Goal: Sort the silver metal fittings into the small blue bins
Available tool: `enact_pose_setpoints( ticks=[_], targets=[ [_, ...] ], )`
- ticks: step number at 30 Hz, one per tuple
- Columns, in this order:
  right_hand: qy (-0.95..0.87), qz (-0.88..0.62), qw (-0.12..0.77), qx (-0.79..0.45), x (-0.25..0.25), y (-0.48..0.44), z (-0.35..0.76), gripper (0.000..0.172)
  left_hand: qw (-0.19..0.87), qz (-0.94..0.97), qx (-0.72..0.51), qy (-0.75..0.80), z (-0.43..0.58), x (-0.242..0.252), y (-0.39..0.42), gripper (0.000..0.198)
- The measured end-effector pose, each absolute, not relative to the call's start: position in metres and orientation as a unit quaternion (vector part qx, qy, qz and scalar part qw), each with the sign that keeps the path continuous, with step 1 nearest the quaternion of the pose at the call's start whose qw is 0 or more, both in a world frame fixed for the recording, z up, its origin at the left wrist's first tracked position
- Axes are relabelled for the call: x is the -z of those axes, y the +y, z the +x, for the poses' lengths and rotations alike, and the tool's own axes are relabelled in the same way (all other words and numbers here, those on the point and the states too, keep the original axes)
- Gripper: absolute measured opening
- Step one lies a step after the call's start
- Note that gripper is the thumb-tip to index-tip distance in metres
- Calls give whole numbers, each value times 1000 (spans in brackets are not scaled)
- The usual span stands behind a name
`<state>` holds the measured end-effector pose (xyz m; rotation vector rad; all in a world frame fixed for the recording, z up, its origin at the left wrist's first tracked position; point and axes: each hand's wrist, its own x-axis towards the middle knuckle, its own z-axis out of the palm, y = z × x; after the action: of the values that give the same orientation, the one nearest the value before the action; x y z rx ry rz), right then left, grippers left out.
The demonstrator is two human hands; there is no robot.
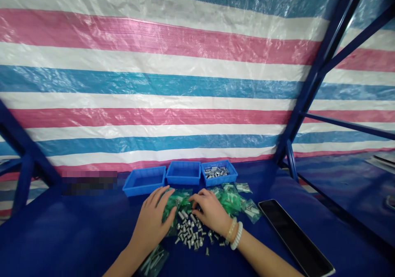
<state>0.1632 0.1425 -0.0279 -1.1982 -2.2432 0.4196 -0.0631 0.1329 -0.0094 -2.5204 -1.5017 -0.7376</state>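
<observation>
Two bare hands over one heap of loose steel bolts (189, 232) on a blue surface (55, 236). Bolts: several dozen, shanks pointing every way, so the heap has no single long axis; it lies just below and between the hands, slightly nearer the right hand (210, 211). Left hand (151, 223): palm down, fingers spread, resting on green plastic bags (176, 205), with nothing visibly gripped. Right hand: arched, its fingertips (194, 206) pressed among the same bags at the heap's far edge, forearm slanting in from the lower right; whether it pinches anything cannot be seen. One white beaded bracelet (236, 236) on the right wrist. Three blue plastic bins (183, 180) in a row beyond the hands; the rightmost bin (219, 180) holds short steel pieces (216, 171). One black tablet (293, 236) at right, lying slantwise. One striped tarpaulin (154, 84) behind, on a blue steel frame (321, 71).
</observation>
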Motion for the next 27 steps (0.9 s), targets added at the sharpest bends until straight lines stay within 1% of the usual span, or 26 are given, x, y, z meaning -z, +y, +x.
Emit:
enact_pose_setpoints(
  ticks=[3,7,12,17,21,23,24,25,26,27],
  targets=[
    [-829,-448,291,-166,29,142,161,29,88,-814,267,-509,-45,-9,150,33],
    [-819,-435,325,-187,27,141,166,35,132,-795,247,-539,-34,-11,179,37],
    [-788,-430,389,-208,22,142,179,28,109,-829,224,-501,-36,6,197,31],
    [-733,-422,475,-244,20,148,183,26,74,-847,229,-474,-42,12,196,35],
    [-664,-413,548,-297,19,153,186,16,40,-854,242,-459,-45,8,193,38],
    [-627,-408,579,-325,17,154,187,16,37,-847,259,-463,-42,4,186,38],
    [-610,-405,593,-336,17,153,186,18,17,-840,279,-466,-39,1,181,36],
    [-596,-401,605,-344,16,152,186,21,-25,-828,308,-468,-34,-1,174,34],
    [-585,-396,615,-351,15,150,184,23,-93,-811,343,-466,-29,-3,167,33],
    [-577,-391,623,-356,15,147,182,25,-183,-784,377,-458,-23,-4,159,32]
  ],
)
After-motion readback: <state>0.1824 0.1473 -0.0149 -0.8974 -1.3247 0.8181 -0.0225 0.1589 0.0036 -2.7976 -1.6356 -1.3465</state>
